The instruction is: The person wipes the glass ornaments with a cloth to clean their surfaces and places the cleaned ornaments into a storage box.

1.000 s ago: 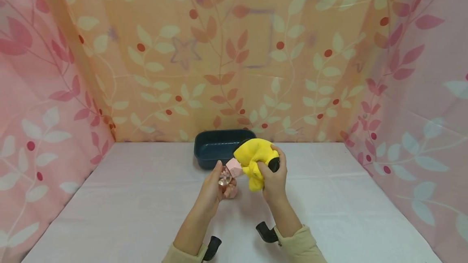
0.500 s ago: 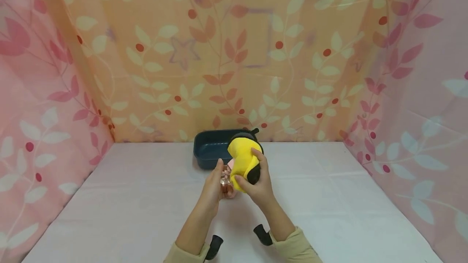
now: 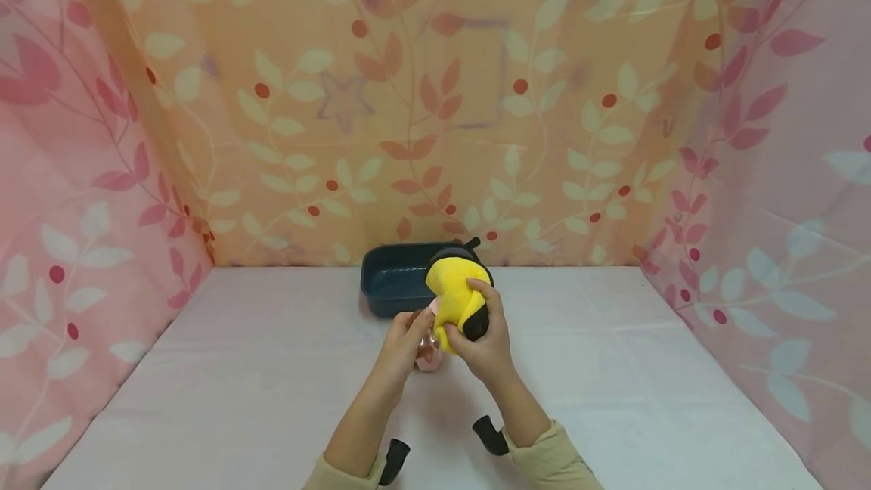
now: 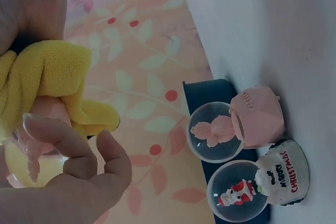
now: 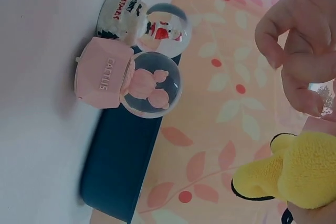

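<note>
My left hand (image 3: 401,346) grips a snow globe (image 4: 55,107) with a pink base and a clear dome. The globe is tipped, with its base towards my right hand (image 3: 488,346). That hand holds a bunched yellow cloth (image 3: 454,286) with black edging and presses it against the pink base. In the left wrist view the cloth wraps over part of the base. On the table beyond stand a snow globe with a pink base (image 5: 105,74) lettered CACTUS, and a Christmas snow globe (image 4: 286,174) with a white base and a Santa figure.
A dark blue tray (image 3: 391,301) stands at the back of the white table (image 3: 272,369), behind the standing globes. Floral cloth walls (image 3: 408,97) enclose the back and both sides.
My right hand has moved left with the yellow cloth, from beside the held globe to over its base. Fingers of my left hand have shifted on the globe.
</note>
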Demonstrator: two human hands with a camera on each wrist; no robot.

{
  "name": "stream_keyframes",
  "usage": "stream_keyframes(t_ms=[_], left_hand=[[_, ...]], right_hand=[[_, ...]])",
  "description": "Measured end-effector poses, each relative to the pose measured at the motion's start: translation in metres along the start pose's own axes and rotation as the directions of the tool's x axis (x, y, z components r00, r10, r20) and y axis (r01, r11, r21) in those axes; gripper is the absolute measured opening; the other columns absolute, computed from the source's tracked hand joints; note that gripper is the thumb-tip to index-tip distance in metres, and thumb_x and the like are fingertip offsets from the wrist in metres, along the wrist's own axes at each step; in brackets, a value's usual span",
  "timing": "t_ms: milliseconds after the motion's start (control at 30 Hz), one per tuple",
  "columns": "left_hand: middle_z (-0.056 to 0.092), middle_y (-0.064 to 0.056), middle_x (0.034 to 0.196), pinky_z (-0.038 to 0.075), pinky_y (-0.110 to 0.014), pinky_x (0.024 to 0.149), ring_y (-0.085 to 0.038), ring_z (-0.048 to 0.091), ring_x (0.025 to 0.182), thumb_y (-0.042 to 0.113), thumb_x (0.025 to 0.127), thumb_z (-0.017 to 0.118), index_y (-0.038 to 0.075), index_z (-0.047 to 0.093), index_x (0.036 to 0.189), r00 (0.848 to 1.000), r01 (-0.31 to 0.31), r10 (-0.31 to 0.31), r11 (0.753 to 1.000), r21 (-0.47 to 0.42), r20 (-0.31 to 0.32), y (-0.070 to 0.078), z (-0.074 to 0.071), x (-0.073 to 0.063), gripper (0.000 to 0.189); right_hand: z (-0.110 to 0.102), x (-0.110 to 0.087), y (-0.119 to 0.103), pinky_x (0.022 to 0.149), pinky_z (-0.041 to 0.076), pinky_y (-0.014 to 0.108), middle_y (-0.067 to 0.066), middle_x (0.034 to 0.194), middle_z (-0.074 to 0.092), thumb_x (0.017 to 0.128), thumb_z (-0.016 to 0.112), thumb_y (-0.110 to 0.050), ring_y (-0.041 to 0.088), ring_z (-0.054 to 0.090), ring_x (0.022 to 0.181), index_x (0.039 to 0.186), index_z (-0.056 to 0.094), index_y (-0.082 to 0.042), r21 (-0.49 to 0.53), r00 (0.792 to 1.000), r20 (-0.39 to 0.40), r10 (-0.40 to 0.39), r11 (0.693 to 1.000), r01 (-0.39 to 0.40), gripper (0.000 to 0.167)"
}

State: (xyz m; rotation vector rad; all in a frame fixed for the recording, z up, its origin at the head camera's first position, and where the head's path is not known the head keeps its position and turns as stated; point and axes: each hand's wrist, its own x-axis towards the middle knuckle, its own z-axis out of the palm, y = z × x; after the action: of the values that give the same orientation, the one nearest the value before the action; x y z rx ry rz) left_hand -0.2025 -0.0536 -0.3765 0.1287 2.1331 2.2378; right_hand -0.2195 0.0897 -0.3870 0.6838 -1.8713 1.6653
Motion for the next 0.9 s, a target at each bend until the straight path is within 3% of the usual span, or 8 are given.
stream_keyframes(t_ms=[100, 233, 433, 567, 700, 900], left_hand=[[0.049, -0.01, 0.084, 0.045, -0.024, 0.061, -0.014, 0.048, 0.062, 0.04, 0.101, 0.048, -0.005, 0.042, 0.12, 1.0, -0.008, 0.008, 0.999, 0.033, 0.003, 0.0, 0.0018, -0.0008, 0.049], [0.048, -0.005, 0.073, 0.043, -0.022, 0.056, -0.012, 0.048, 0.057, 0.041, 0.102, 0.046, -0.004, 0.043, 0.124, 1.0, 0.013, -0.012, 0.999, 0.053, -0.002, -0.0007, 0.004, -0.0027, 0.05], [0.049, -0.006, 0.083, 0.041, -0.023, 0.056, -0.013, 0.047, 0.06, 0.043, 0.102, 0.045, -0.002, 0.046, 0.118, 0.999, 0.035, -0.034, 0.998, 0.058, -0.011, -0.0014, 0.0035, -0.0024, 0.047], [0.049, -0.006, 0.077, 0.039, -0.022, 0.055, -0.012, 0.044, 0.055, 0.043, 0.103, 0.041, 0.0, 0.049, 0.104, 0.998, 0.039, -0.041, 0.999, 0.034, 0.041, -0.0018, 0.0004, 0.0005, 0.044], [0.047, -0.005, 0.07, 0.038, -0.021, 0.055, -0.012, 0.041, 0.052, 0.042, 0.104, 0.037, 0.003, 0.048, 0.09, 0.994, 0.051, -0.048, 0.998, -0.022, 0.099, -0.0023, -0.0031, 0.0023, 0.043], [0.049, -0.005, 0.074, 0.039, -0.023, 0.058, -0.01, 0.04, 0.054, 0.04, 0.1, 0.051, 0.003, 0.046, 0.104, 0.991, 0.079, -0.069, 0.994, -0.079, 0.118, -0.0014, -0.0053, 0.0011, 0.038]], right_hand=[[0.0002, 0.0004, 0.0009, 0.08, 0.048, 0.029, 0.018, 0.117, 0.047, 0.074, 0.069, 0.007, 0.024, 0.047, 0.096, 0.128, 0.043, -0.003, -0.009, 0.999, -0.038, -0.001, 1.0, 0.001, 0.061], [0.0008, 0.0003, 0.002, 0.08, 0.048, 0.027, 0.017, 0.116, 0.048, 0.075, 0.067, 0.008, 0.026, 0.048, 0.096, 0.126, 0.046, -0.002, 0.007, 0.996, -0.079, 0.032, 0.999, -0.031, 0.056], [-0.0013, 0.0023, 0.0004, 0.074, 0.049, 0.026, 0.012, 0.114, 0.046, 0.078, 0.063, 0.006, 0.027, 0.049, 0.093, 0.128, 0.046, -0.003, 0.104, 0.973, -0.12, 0.195, 0.978, -0.183, 0.054], [-0.0039, 0.0044, -0.0002, 0.073, 0.05, 0.027, 0.013, 0.114, 0.046, 0.079, 0.061, 0.004, 0.025, 0.05, 0.091, 0.131, 0.045, -0.004, 0.151, 0.948, -0.13, 0.291, 0.951, -0.271, 0.054], [-0.0055, 0.0068, 0.0001, 0.072, 0.05, 0.027, 0.013, 0.113, 0.046, 0.08, 0.059, 0.005, 0.024, 0.05, 0.09, 0.132, 0.044, -0.004, 0.186, 0.931, -0.141, 0.336, 0.933, -0.309, 0.055], [-0.0069, 0.0086, -0.0003, 0.072, 0.051, 0.025, 0.013, 0.115, 0.044, 0.08, 0.056, 0.009, 0.025, 0.051, 0.09, 0.133, 0.042, -0.003, 0.255, 0.919, -0.146, 0.366, 0.912, -0.322, 0.056]])
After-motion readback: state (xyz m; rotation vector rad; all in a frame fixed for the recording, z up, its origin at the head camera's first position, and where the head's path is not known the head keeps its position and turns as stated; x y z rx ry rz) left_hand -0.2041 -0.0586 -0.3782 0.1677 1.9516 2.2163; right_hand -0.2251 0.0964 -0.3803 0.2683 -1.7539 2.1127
